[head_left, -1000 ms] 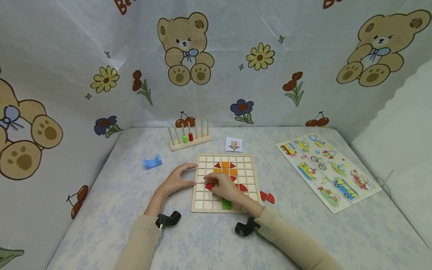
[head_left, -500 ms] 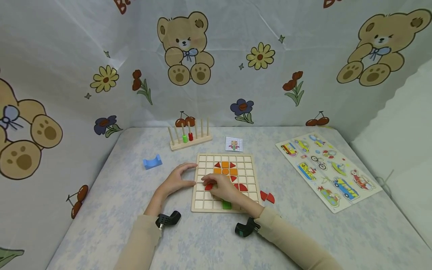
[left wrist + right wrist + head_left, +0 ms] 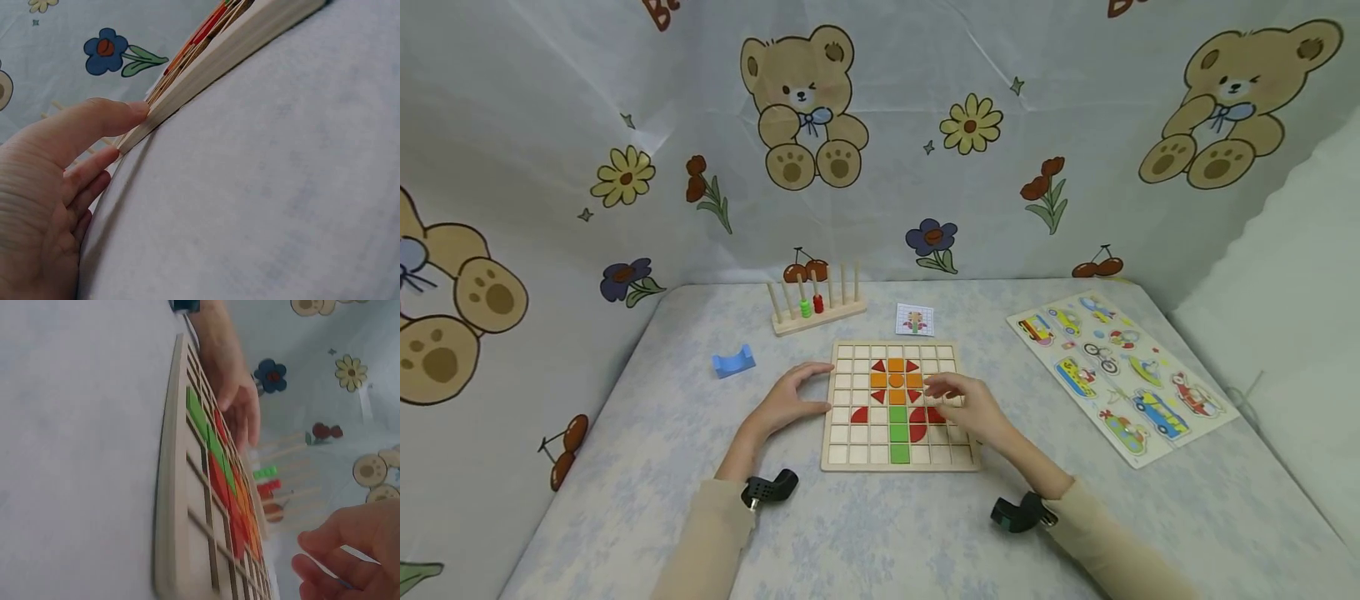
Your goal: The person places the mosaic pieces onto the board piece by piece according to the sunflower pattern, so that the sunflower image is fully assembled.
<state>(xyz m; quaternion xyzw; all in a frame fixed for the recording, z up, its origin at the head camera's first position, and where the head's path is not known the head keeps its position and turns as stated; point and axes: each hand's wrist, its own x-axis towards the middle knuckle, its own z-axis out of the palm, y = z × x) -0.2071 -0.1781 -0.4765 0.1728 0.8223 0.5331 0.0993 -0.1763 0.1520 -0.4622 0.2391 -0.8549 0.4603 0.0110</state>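
Note:
A wooden grid board [image 3: 842,454] lies on the table, with orange, red and green pieces in its cells. My left hand [image 3: 786,402] rests against its left edge; in the left wrist view the thumb and a finger touch the rim [image 3: 187,94]. Over the board's right side hovers my right hand [image 3: 977,408], fingers loosely bent, with nothing between them in the right wrist view. A red quarter-circle piece [image 3: 859,415] sits alone in a left cell. Green squares [image 3: 898,433] run below the orange ones [image 3: 896,365]. My right hand partly covers a red piece [image 3: 936,414].
Behind the board lies a small pattern card [image 3: 914,320]. A wooden peg rack [image 3: 820,317] with green and red beads stands at the back left, near a blue curved block [image 3: 733,362]. A picture puzzle board [image 3: 1123,375] lies at the right.
My right hand has moved right from the board's left-middle cells to its right side, uncovering green squares and red pieces. It now hides the two loose red pieces. My left hand stays at the edge.

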